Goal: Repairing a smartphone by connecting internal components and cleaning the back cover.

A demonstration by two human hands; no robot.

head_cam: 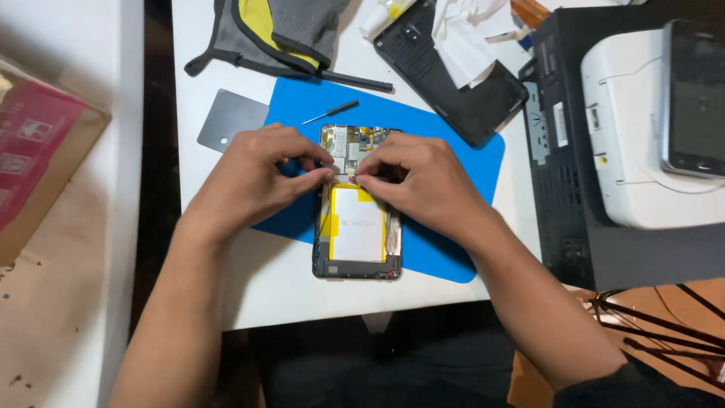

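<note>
Opened phone lies back-off at frame centre on blue mat. Left hand & right hand both pinch something tiny mid-board, fingertips nearly closed, steadying it. Screwdriver parked above.

both hands, left hand and right hand, pinch at an opened tablet; it lies on a blue mat

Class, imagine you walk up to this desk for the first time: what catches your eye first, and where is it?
Most striking is the opened phone at the centre, its back off, showing a pale battery edged with yellow tape. It lies on a bright blue mat. The left hand and right hand meet over its upper part, fingertips pinching at the circuit board. A small screwdriver lies on the mat just above.
</note>
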